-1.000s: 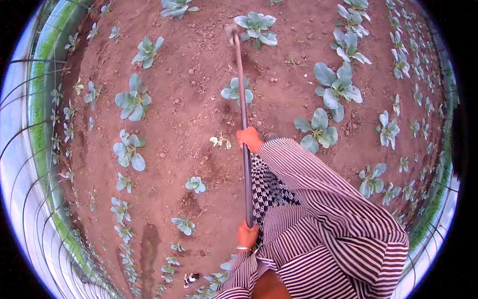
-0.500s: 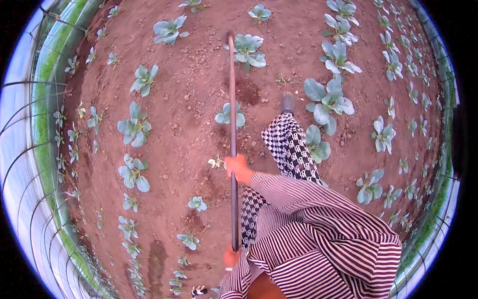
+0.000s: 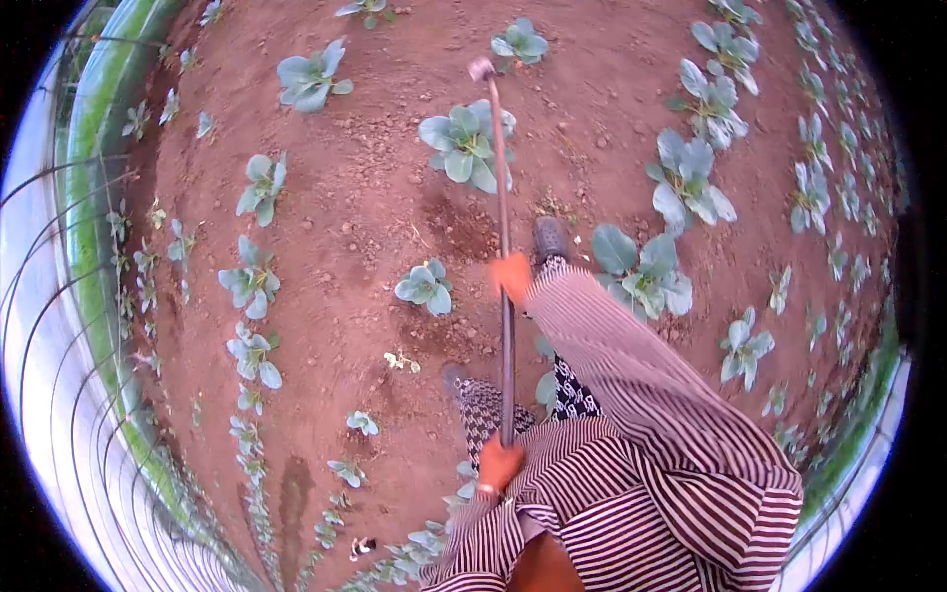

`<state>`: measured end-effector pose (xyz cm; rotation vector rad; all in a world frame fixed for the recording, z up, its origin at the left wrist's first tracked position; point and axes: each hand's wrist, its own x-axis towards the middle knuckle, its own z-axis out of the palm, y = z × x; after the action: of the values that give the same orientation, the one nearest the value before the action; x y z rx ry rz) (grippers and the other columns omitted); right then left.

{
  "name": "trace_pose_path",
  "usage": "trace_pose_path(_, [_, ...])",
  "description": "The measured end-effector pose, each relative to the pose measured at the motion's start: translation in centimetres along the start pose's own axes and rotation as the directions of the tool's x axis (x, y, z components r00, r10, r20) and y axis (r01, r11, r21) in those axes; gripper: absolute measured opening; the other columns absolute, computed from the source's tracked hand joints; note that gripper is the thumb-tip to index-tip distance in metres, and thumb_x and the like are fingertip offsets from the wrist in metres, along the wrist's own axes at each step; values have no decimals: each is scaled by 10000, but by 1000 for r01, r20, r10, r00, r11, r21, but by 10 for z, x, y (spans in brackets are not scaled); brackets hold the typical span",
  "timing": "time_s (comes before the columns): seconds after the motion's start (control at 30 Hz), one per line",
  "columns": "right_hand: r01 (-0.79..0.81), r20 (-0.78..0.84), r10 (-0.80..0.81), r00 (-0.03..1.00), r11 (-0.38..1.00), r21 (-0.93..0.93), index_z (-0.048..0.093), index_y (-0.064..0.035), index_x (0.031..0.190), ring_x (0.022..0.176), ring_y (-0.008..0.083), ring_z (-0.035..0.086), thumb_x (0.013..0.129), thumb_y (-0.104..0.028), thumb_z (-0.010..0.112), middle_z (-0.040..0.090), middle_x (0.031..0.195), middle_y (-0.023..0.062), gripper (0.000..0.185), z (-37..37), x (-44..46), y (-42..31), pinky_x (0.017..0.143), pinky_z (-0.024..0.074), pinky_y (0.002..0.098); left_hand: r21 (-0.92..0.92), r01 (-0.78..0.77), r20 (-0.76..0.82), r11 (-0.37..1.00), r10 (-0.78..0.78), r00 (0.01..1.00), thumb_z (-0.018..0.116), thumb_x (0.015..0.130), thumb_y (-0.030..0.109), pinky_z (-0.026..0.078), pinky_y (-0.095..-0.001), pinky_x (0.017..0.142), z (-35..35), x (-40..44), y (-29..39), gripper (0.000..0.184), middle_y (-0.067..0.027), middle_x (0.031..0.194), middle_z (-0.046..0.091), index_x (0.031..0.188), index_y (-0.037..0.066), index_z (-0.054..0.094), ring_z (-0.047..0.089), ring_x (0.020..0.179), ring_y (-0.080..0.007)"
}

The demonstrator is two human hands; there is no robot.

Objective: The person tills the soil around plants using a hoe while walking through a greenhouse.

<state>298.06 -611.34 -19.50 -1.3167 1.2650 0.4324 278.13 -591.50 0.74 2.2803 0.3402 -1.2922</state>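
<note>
A long-handled hoe (image 3: 501, 168) runs up the middle of the view, its small head (image 3: 481, 69) raised near a leafy plant (image 3: 520, 41). My right hand (image 3: 511, 277) is wrapped round the middle of the handle, slightly blurred. At the handle's lower end my left hand (image 3: 500, 462) grips it close to my body. Part of the shaft crosses in front of a larger blue-green plant (image 3: 464, 148). Left of my right hand grows a smaller plant (image 3: 425, 287) in the brown soil (image 3: 335, 227).
My shoes (image 3: 550, 239) stand on the soil among rows of plants. A wilted pale plant (image 3: 400, 362) lies left of my legs. More plants (image 3: 692, 181) line the right side. A curved frame with clear sheeting (image 3: 39, 296) borders the left. A black-and-white thing (image 3: 362, 548) is low down.
The hoe head has swung right, past the large plant. Both hands keep hold of the handle. My feet have stepped forward, and the nearby plants sit lower in view than a second ago.
</note>
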Motion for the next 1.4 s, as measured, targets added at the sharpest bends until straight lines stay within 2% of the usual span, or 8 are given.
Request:
trace_pose_path(0.13, [-220, 224, 135, 965, 882, 417, 430, 4, 762, 340, 199, 448, 720, -59, 563, 468, 494, 94, 153, -5, -57, 47, 297, 366, 339, -22, 78, 14, 997, -78, 997, 616, 638, 247, 453, -412, 654, -18, -86, -1, 339, -204, 769, 594, 902, 41, 566, 582, 735, -361])
trace_pose_path(0.27, [-354, 248, 276, 929, 857, 375, 407, -39, 731, 339, 185, 430, 709, -53, 589, 448, 509, 73, 184, -26, -93, 15, 293, 376, 336, -31, 118, -78, 992, -121, 990, 638, 624, 225, 461, -410, 606, -23, -115, 21, 289, -196, 719, 590, 840, 40, 585, 593, 668, -333])
trace_pose_path(0.6, [-58, 232, -35, 972, 922, 382, 442, -39, 625, 350, 173, 448, 725, -90, 567, 454, 488, 58, 169, -46, -20, -81, 284, 349, 334, -187, 12, -113, 982, -33, 993, 613, 652, 206, 450, -416, 631, 25, -37, 58, 280, -209, 747, 584, 855, 21, 553, 580, 714, -363])
trace_pose_path(0.77, [-120, 235, 43, 971, 939, 322, 478, -10, 591, 343, 193, 449, 705, -96, 572, 496, 512, 89, 171, -54, -2, 23, 299, 358, 332, 118, 266, 7, 957, -268, 963, 638, 674, 252, 451, -427, 621, 5, -70, 84, 285, -208, 736, 598, 853, 42, 565, 589, 715, -367])
trace_pose_path(0.9, [-229, 581, -32, 813, 900, 370, 491, 20, 719, 486, 245, 555, 764, -148, 548, 568, 658, 146, 183, -45, -33, 106, 378, 410, 361, 39, 278, 27, 960, -279, 960, 643, 672, 254, 451, -425, 618, -44, -111, 76, 291, -207, 740, 599, 860, 46, 565, 592, 711, -359])
trace_pose_path(1.0, [-794, 845, 4, 535, 343, 501, 499, 16, 737, 363, 218, 481, 722, -104, 590, 472, 501, 86, 151, -35, -30, 88, 307, 378, 353, -10, 223, -1, 975, -223, 975, 647, 670, 256, 452, -424, 616, -57, -112, 78, 295, -207, 742, 599, 865, 49, 566, 594, 707, -352])
trace_pose_path(1.1, [-186, 302, 82, 950, 924, 334, 445, -8, 755, 371, 206, 479, 735, -75, 567, 480, 517, 85, 141, -48, -45, -44, 318, 375, 362, -10, 158, -28, 987, -158, 987, 650, 669, 258, 452, -423, 613, -49, -79, 101, 300, -207, 745, 599, 870, 53, 566, 596, 704, -346])
trace_pose_path(1.4, [300, 90, -340, 936, 906, 299, 452, 3, 708, 339, 171, 467, 704, -81, 552, 475, 466, 81, 131, -180, 79, -321, 295, 345, 308, -193, -125, -196, 973, 87, 977, 593, 659, 182, 437, -347, 544, 5, 79, 310, 221, -151, 622, 559, 790, 10, 548, 560, 579, -260])
